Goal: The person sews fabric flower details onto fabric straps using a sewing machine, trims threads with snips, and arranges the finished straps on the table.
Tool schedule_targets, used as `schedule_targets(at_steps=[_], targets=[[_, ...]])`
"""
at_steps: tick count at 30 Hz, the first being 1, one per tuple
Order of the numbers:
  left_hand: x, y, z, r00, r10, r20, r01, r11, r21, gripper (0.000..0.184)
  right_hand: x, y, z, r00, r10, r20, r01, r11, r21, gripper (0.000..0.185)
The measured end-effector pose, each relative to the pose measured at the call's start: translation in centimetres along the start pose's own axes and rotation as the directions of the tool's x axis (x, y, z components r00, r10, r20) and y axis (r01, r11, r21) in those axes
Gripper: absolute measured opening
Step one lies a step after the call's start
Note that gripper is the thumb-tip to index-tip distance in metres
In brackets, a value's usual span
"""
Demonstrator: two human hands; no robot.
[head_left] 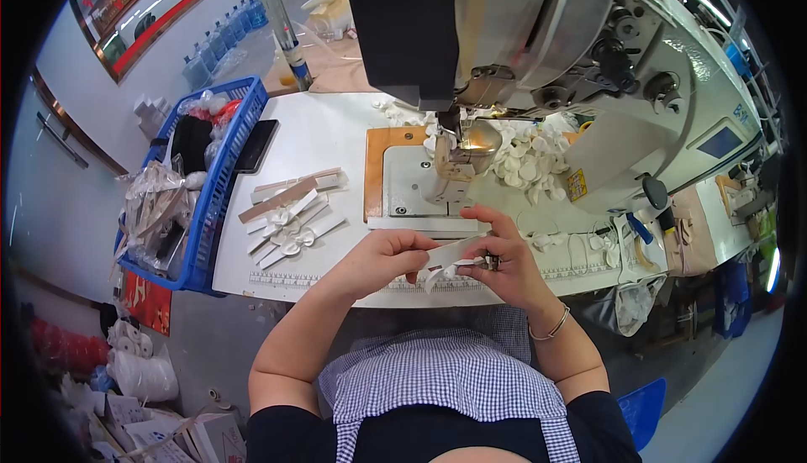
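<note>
My left hand (pixel 391 260) pinches one end of a white strip (pixel 450 253) in front of the sewing machine. On the strip's other end are the closed fingers of my right hand (pixel 511 263). A small white bow-like piece (pixel 441 276) hangs at the strip's lower side, between the hands. Something small and metallic shows in my right fingers, too small to name. Just beyond the hands stand the sewing machine's needle area (pixel 454 156) and its metal plate (pixel 412 181). Finished-looking white bow strips (pixel 294 240) lie left of my left hand, beside brown strips (pixel 282 198).
A pile of white fabric pieces (pixel 530 160) lies behind the needle. At the left, a blue basket (pixel 214 202) holds bagged items, with a dark phone (pixel 257 145) beside it. A ruler tape (pixel 361 285) runs along the table's front edge. Loose threads and scraps lie at right.
</note>
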State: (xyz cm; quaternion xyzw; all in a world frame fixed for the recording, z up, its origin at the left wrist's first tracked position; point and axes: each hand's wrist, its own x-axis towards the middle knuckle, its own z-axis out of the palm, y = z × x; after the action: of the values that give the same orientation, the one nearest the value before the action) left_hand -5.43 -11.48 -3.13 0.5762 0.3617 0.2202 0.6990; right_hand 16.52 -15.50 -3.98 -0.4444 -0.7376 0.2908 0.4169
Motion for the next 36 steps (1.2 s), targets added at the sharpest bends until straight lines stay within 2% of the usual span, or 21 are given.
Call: schedule_targets(at_steps=[4, 8, 13, 17, 19, 25, 29, 31, 32, 34, 36], targets=[[0.1, -0.3, -0.2, 0.998, -0.055, 0.018, 0.057, 0.992, -0.114, 0.024, 0.0, 0.3, 0.4, 0.999, -0.036, -0.002, 0.036, 0.997, -0.069, 0.02], [0.4, -1.2, -0.2, 0.999, -0.038, 0.01, 0.039, 0.99, -0.134, 0.023, -0.2, 0.7, 0.9, 1.0, -0.015, 0.001, 0.015, 0.997, -0.074, 0.02], [0.3, -1.4, -0.1, 0.999, -0.031, 0.006, 0.032, 0.992, -0.125, 0.024, -0.4, 1.0, 1.5, 0.992, 0.125, 0.024, -0.126, 0.99, 0.061, 0.018], [0.2, -1.6, 0.1, 1.0, 0.014, -0.002, -0.014, 0.998, -0.058, 0.023, -0.5, 1.2, 1.9, 0.989, 0.145, 0.008, -0.145, 0.985, 0.097, 0.017], [0.1, -1.7, 0.2, 0.999, 0.037, -0.01, -0.037, 0.999, -0.021, 0.023, -0.6, 1.5, 2.0, 0.993, 0.115, 0.006, -0.115, 0.992, 0.047, 0.016], [0.2, -2.3, 0.1, 0.998, 0.059, -0.032, -0.06, 0.998, -0.005, 0.024, -0.8, 1.7, 2.4, 0.987, 0.156, -0.035, -0.153, 0.986, 0.07, 0.016], [-0.2, -2.0, 0.2, 0.998, 0.048, -0.029, -0.051, 0.993, -0.107, 0.025, -0.8, 1.1, 2.6, 0.984, 0.143, -0.108, -0.139, 0.99, 0.038, 0.018], [-0.4, -2.0, 0.9, 0.987, 0.161, -0.018, -0.162, 0.984, -0.069, 0.026, -0.8, 1.1, 2.6, 0.982, 0.077, -0.173, -0.091, 0.993, -0.071, 0.018], [-0.3, -2.2, 0.9, 0.987, 0.163, -0.014, -0.163, 0.984, -0.066, 0.026, -0.7, 0.9, 2.6, 0.981, 0.077, -0.178, -0.091, 0.993, -0.072, 0.018], [0.0, -2.8, 0.7, 0.996, 0.071, -0.058, -0.072, 0.997, -0.018, 0.026, -0.6, 0.5, 2.5, 0.988, -0.002, -0.157, -0.021, 0.988, -0.15, 0.018], [-0.1, -2.4, 0.7, 0.997, 0.064, -0.046, -0.065, 0.998, -0.024, 0.026, -0.5, 0.6, 2.3, 0.99, -0.001, -0.143, -0.021, 0.989, -0.147, 0.018]])
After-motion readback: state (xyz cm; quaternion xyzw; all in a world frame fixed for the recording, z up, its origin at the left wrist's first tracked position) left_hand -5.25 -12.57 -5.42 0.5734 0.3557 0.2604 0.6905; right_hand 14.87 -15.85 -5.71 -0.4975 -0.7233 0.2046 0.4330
